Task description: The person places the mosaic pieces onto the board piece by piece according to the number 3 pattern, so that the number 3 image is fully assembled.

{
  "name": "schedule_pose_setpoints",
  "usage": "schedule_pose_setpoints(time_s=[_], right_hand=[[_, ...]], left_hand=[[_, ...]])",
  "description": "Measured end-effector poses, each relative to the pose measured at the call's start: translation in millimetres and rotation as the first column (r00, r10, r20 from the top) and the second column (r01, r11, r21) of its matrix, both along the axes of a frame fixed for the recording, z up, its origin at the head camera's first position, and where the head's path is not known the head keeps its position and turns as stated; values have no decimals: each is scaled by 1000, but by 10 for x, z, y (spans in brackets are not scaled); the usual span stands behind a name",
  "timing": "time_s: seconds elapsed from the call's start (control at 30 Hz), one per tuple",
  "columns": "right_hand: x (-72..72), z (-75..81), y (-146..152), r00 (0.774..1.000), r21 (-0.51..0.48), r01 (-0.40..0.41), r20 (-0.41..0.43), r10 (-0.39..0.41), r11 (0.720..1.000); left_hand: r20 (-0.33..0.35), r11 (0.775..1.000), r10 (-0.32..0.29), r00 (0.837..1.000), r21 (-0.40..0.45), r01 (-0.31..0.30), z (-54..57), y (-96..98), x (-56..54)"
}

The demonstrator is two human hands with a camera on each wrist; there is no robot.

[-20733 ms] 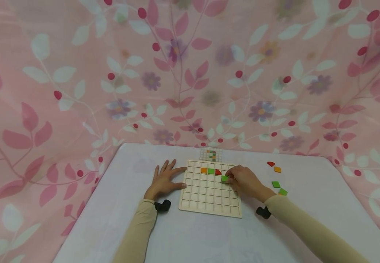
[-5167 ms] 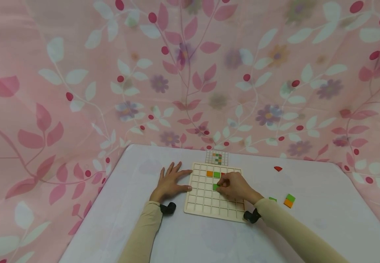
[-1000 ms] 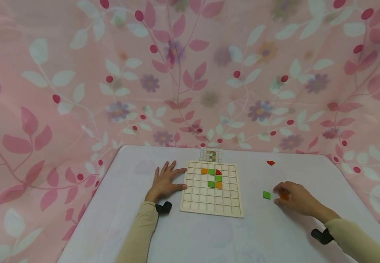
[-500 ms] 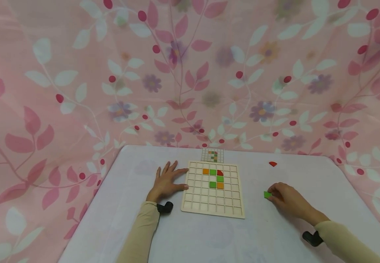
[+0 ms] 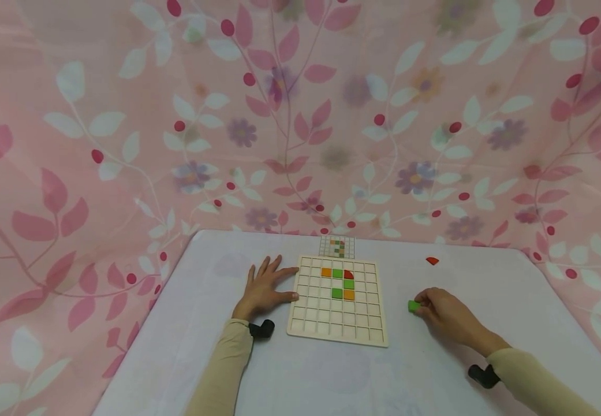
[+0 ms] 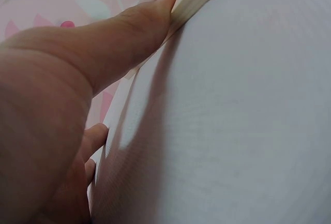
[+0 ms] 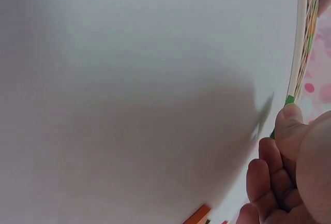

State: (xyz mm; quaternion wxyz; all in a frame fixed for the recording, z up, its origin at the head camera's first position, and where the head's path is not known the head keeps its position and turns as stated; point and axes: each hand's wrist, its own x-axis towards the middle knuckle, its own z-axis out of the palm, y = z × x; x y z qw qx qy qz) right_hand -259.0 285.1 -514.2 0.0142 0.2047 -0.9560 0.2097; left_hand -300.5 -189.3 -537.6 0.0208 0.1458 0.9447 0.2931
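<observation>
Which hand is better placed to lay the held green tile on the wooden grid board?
Likely the right hand: it pinches the green tile, while the left hand touches the left edge of the wooden grid board, perhaps steadying it.

left hand (image 5: 262, 293) splayed, right hand (image 5: 447, 316) pinching

On the white worktop (image 5: 331, 378), a gridded board (image 5: 313, 323) touches my left fingers (image 5: 284, 271); a small card (image 5: 326, 249) lies right of and beyond them, a red piece (image 5: 432, 261) beyond my right fingers (image 5: 424, 296).
</observation>
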Motion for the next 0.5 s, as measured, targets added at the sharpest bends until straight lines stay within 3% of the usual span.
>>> schedule_pose_setpoints(time_s=[0.23,0.5], right_hand=[[-53,65,-167,997,30,-28,-65,30,999],[-156,158,-467,997,29,-68,-41,69,997]], left_hand=[[14,1000,6,1000,-4,-6,5,10,14],[17,1000,6,1000,-4,-6,33,1,15]])
